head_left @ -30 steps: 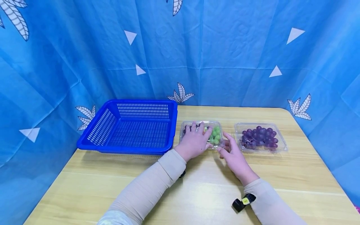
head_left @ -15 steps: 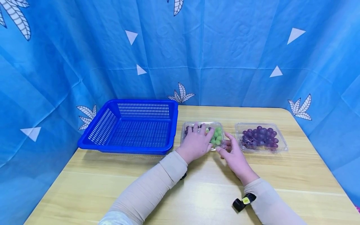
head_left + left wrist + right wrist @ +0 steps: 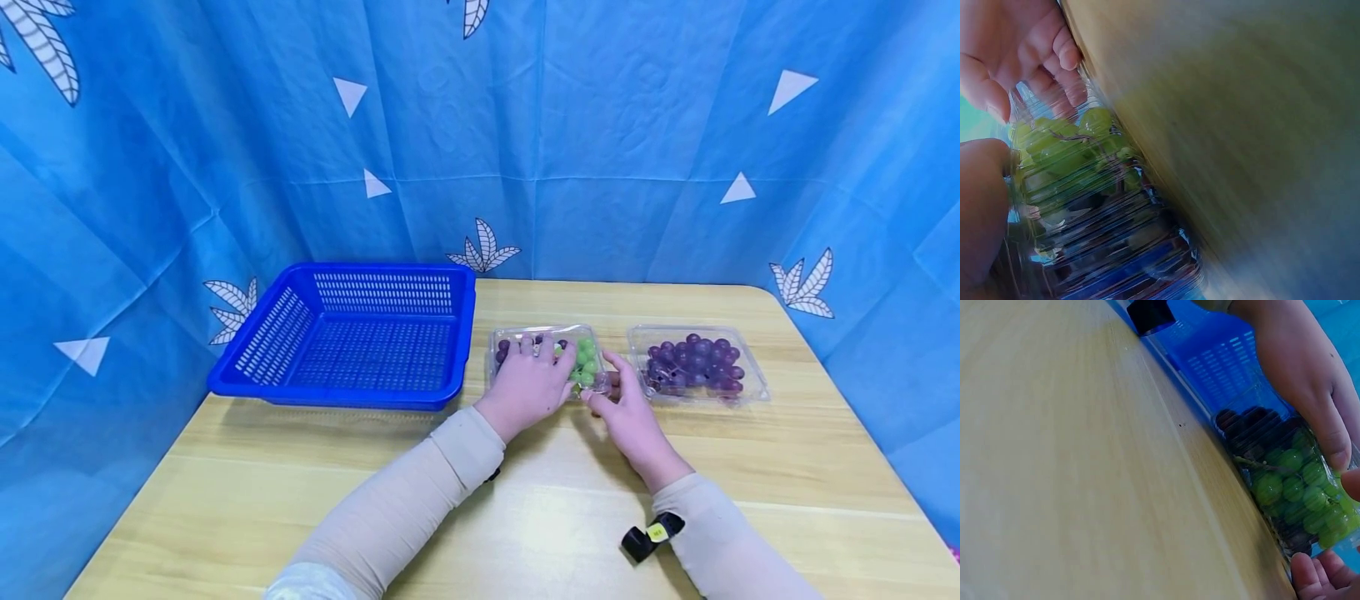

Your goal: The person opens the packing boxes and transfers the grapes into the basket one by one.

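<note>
Fruit under thin plastic

The blue curtain (image 3: 637,125) fills the space behind the wood-grain table (image 3: 300,500). The blue perforated basket (image 3: 337,400) stands at the left, the clear purple-grape clamshell (image 3: 756,390) at the right. Between them, apart from both, the clear mixed-grape clamshell (image 3: 581,330) sits on the table.

The left hand (image 3: 528,383) lies spread over its top, fingers nearly straight, gripping nothing. The right hand (image 3: 630,417) is half open about the right end, thumb and fingers apart; from here I cannot tell whether it pinches the plastic.

I'd worry about weight from that left palm buckling the top onto the fruit, or a hard tug at the right corner popping it open and spilling the lot. A slide rightward might knock the neighbouring box.

Its long axis runs left to right, roughly along the table's back edge, green grapes (image 3: 588,358) toward the right hand, dark grapes (image 3: 502,350) toward the basket.
</note>
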The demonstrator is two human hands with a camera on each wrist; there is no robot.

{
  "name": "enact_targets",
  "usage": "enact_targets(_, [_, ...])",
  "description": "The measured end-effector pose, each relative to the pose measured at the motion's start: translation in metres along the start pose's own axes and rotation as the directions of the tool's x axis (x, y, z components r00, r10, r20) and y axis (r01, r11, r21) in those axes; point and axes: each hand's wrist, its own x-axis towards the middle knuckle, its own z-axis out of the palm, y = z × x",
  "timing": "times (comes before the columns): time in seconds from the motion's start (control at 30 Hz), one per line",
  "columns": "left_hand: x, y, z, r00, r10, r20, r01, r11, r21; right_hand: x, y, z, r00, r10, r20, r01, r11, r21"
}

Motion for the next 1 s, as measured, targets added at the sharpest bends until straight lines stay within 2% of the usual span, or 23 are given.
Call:
enact_targets(0.2, [0.0012,-0.0012,0.0005,1.000,0.017,-0.013,-0.017,1.000,0.012,0.0000,-0.0034,0.0002,1.000,0.025,0.013,-0.026,0.998,0.056])
enact_targets(0.4, [0.0020,-0.0021,0.0019,0.998,0.035,-0.056,-0.035,0.999,0.011,0.0008,-0.0078,0.0003,0.999,0.047,0.008,-0.047,0.995,0.090])
enact_targets(0.53, [0.0055,-0.0047,0.0012,0.993,0.005,-0.116,-0.011,0.999,-0.051,0.0035,-0.0083,-0.0014,0.998,0.070,-0.008,-0.068,0.988,0.136])
enact_targets(0.63, [0.0072,-0.0054,0.0002,0.990,-0.015,-0.137,0.002,0.996,-0.092,0.0056,-0.0065,-0.0028,0.997,0.079,-0.018,-0.075,0.984,0.159])
enact_targets(0.8, [0.0038,-0.0007,0.0009,0.993,0.005,-0.118,-0.012,0.998,-0.064,0.0051,-0.0048,-0.0018,0.998,0.052,-0.037,-0.047,0.991,0.125])
enact_targets(1.0, [-0.0008,0.0005,0.0034,0.993,-0.009,-0.120,0.001,0.997,-0.073,0.0036,-0.0021,0.0000,0.999,0.003,-0.054,0.002,0.996,0.086])
